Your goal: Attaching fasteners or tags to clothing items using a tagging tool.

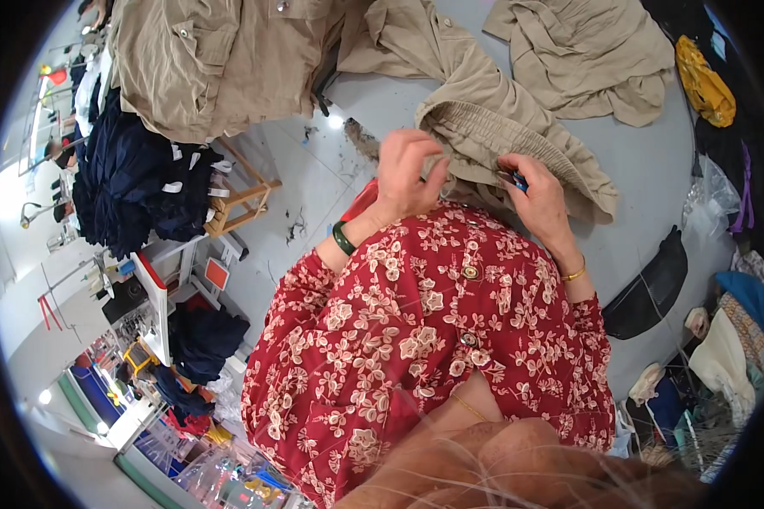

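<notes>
My left hand [410, 170], with a dark green bangle on its wrist, is raised at the near left edge of a khaki garment [503, 121] with a gathered elastic waistband. Its fingers are curled, and whether they pinch a thread or cloth cannot be told. My right hand [535, 191] is closed around a small tool with blue parts [519, 181], perhaps thread snips, beside the inside of the waistband. The tool is mostly hidden by the fingers. The garment lies on a grey table, its near part against my red floral shirt.
More khaki garments lie at the far left [172, 70] and far right [586, 57]. A black cloth piece [649, 286] is on the table at right, near a yellow bundle [703, 83] and clear plastic [710, 197]. Navy garments [134, 178] are piled on a wooden stand [245, 203] at left.
</notes>
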`<state>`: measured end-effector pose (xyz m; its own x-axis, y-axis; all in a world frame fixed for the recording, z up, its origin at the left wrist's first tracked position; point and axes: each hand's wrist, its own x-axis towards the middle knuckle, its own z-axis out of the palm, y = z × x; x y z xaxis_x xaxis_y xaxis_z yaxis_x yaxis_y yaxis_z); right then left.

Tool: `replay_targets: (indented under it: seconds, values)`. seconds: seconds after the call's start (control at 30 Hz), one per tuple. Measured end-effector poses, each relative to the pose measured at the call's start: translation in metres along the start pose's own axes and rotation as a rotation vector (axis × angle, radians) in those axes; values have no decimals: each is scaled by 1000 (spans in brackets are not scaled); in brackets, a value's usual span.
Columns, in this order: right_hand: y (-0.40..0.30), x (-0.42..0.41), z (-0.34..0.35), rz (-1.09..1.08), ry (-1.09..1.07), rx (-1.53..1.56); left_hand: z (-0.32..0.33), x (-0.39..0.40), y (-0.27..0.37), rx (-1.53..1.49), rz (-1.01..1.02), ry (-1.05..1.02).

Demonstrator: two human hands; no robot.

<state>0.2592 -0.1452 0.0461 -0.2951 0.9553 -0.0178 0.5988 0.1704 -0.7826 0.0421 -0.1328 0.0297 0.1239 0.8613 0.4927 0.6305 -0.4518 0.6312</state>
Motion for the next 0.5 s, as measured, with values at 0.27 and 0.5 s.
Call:
replay_targets:
  seconds: [0.27,0.5]
  values:
    - [29,12,8,253,19,197,52,11,0,113,-40,-499]
    - [45,18,9,284,-42,346,24,11,-9,-485,-464,-644]
